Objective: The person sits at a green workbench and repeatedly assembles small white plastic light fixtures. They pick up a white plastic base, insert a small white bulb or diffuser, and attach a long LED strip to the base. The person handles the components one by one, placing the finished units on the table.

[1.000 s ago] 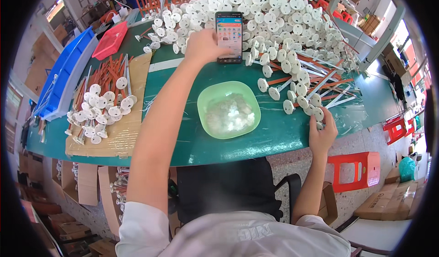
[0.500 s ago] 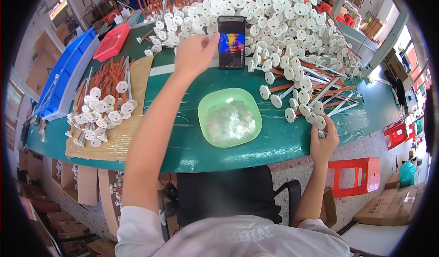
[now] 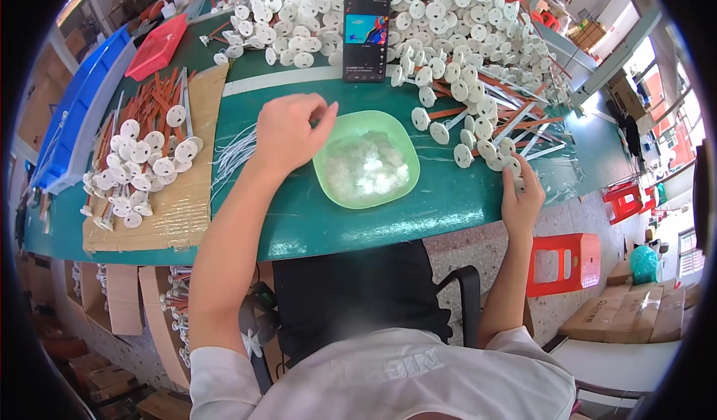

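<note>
My left hand [image 3: 293,132] hovers by the left rim of a light green bowl [image 3: 407,184], its fingers curled in toward the thumb. Whatever may be in those fingers is hidden. The bowl holds clear and whitish small pieces [image 3: 370,170], too fine to tell apart. At the right end of the table, my right hand [image 3: 525,196] pinches a round white disc [image 3: 511,164] at the edge of a big pile of similar discs [image 3: 448,16] on orange and grey strips. A phone [image 3: 365,39] with a lit colourful screen stands upright against the pile.
Thin white strands [image 3: 237,155] lie left of the bowl. Cardboard [image 3: 198,196] bears a smaller heap of discs on strips [image 3: 142,155]. A red basket [image 3: 157,46] and a long blue bin [image 3: 82,113] stand far left. A black chair [image 3: 351,300] and red stool [image 3: 564,263] are below.
My left hand has come back from the phone to the bowl's left rim, and its fingers are curled. The phone's screen picture differs. My right hand stays at the discs. The whole view has shifted.
</note>
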The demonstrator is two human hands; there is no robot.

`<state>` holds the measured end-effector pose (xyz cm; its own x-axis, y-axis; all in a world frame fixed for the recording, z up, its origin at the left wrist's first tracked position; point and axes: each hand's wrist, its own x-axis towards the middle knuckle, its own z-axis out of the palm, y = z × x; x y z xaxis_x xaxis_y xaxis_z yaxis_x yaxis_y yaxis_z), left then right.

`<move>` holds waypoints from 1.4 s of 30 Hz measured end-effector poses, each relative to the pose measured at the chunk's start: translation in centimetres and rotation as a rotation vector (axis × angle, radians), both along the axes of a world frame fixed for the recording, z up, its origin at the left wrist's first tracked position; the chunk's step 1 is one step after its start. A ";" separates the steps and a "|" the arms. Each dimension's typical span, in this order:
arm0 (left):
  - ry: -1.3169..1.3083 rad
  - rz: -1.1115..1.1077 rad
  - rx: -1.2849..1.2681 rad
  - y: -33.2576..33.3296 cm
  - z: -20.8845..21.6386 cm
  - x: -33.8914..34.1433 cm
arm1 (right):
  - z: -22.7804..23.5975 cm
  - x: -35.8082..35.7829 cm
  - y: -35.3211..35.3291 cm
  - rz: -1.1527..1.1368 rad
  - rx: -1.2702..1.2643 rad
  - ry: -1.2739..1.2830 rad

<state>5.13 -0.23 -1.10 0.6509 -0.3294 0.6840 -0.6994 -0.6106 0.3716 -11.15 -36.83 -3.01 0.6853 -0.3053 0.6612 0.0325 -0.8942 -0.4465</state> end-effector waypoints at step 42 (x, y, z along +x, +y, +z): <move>0.797 -0.831 -0.639 -0.7 2.2 -2.5 | 7.2 11.3 15.1 1.098 0.099 -0.193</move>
<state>2.67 -0.97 1.12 0.7072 -0.5882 0.3923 -0.2347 0.3281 0.9150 0.16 -21.72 4.16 0.5046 0.3447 0.7916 0.8584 -0.2989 -0.4169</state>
